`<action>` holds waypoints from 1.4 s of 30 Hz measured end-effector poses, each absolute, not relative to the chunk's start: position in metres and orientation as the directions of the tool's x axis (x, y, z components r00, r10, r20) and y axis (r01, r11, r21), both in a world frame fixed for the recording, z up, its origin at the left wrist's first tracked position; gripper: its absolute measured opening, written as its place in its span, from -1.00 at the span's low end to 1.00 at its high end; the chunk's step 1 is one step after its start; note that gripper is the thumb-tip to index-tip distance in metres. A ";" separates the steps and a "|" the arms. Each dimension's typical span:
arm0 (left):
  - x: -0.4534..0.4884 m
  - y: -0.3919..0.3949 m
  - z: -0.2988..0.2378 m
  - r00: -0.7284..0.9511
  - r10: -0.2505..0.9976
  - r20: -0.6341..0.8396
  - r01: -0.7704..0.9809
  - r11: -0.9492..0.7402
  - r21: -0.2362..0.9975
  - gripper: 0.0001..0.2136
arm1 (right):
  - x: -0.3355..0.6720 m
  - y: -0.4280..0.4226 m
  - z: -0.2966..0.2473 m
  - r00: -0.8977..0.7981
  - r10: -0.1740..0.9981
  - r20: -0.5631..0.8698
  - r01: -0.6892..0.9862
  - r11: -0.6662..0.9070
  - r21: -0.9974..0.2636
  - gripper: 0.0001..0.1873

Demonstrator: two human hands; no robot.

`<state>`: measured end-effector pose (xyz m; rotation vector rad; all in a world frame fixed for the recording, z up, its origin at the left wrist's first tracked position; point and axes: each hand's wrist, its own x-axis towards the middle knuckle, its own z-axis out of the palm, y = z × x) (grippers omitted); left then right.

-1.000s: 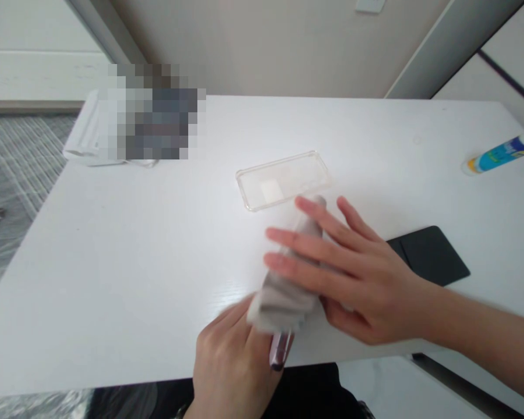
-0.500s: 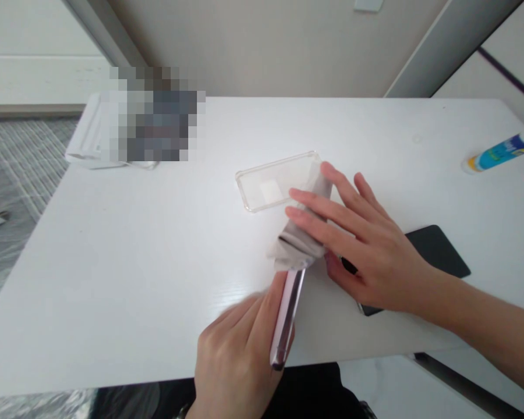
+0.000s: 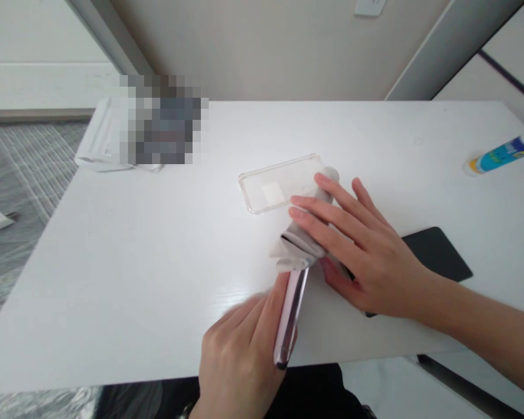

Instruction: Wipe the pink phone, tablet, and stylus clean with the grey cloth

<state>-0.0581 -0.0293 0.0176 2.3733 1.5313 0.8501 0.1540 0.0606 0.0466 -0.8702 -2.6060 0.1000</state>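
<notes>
Our left hand (image 3: 240, 349) curls around a slim lilac phone (image 3: 290, 317). Our right hand (image 3: 367, 256), fingers spread, pinches a soft grey cloth (image 3: 299, 247) over its upper end.

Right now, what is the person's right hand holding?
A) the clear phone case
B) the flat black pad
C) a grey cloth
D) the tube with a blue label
C. The right hand closes a grey cloth over the upper end of the slim lilac phone held in the left hand.
</notes>
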 end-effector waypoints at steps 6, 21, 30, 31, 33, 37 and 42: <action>-0.060 -0.030 0.017 0.248 0.892 0.377 0.718 -0.431 0.546 -0.80 | 0.147 0.047 0.047 -0.859 0.362 0.362 0.339 0.932 -0.129 -0.42; -0.058 -0.033 0.016 0.298 0.905 0.303 0.752 -0.418 0.509 -0.61 | 0.152 0.059 0.037 -0.670 0.610 0.422 0.587 0.784 -0.201 -0.16; -0.055 -0.029 0.020 0.251 0.890 0.381 0.744 -0.430 0.511 -0.77 | 0.150 0.051 0.042 -0.842 0.355 0.407 0.345 0.933 -0.100 -0.37; -0.055 -0.029 0.019 0.256 0.890 0.378 0.745 -0.430 0.510 -0.80 | 0.152 0.054 0.041 -0.833 0.369 0.412 0.362 0.927 -0.098 -0.38; -0.056 -0.029 0.018 0.284 0.893 0.349 0.751 -0.433 0.498 -0.87 | 0.155 0.063 0.039 -0.768 0.476 0.428 0.475 0.872 -0.118 -0.33; -0.058 -0.033 0.014 0.323 0.899 0.297 0.772 -0.431 0.467 -0.48 | 0.160 0.076 0.037 -0.647 0.618 0.446 0.625 0.765 -0.153 -0.25; -0.057 -0.032 0.016 0.255 0.903 0.346 0.751 -0.411 0.517 -0.85 | 0.147 0.051 0.042 -0.810 0.451 0.375 0.434 0.891 -0.135 -0.35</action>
